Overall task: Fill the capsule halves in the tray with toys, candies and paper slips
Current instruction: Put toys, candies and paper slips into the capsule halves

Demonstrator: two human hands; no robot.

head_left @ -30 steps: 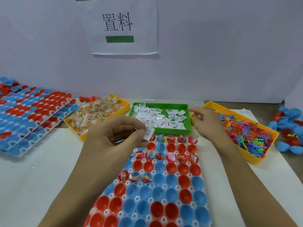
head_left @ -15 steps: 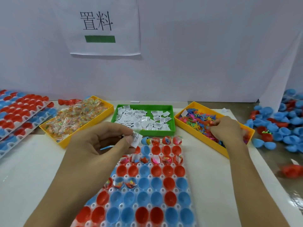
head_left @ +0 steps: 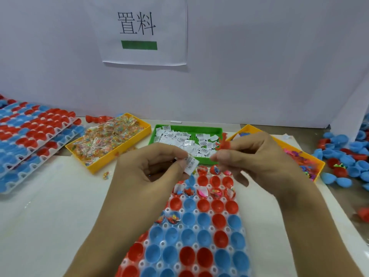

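A white tray [head_left: 194, 227] of red and blue capsule halves lies in front of me; several halves in its far rows hold toys, candy and slips, while the near rows hold nothing. My left hand [head_left: 151, 168] pinches a white paper slip [head_left: 191, 164] over the tray's far end. My right hand [head_left: 257, 162] pinches a small red toy [head_left: 223, 143] just right of the slip, above the green bin. Behind the tray stand a yellow bin of wrapped candies [head_left: 108, 141], a green bin of paper slips [head_left: 187, 140] and a yellow bin of coloured toys [head_left: 303, 162].
Stacked trays of red and blue capsule halves [head_left: 34, 136] lie at the left. Loose blue and red capsule halves [head_left: 345, 156] are heaped at the right. One candy [head_left: 106, 175] lies loose on the white mat. A white wall with a paper sign [head_left: 143, 31] closes the back.
My right hand has left the toy bin and come left to the middle with a red toy pinched in it. The left hand still holds the slip over the tray.
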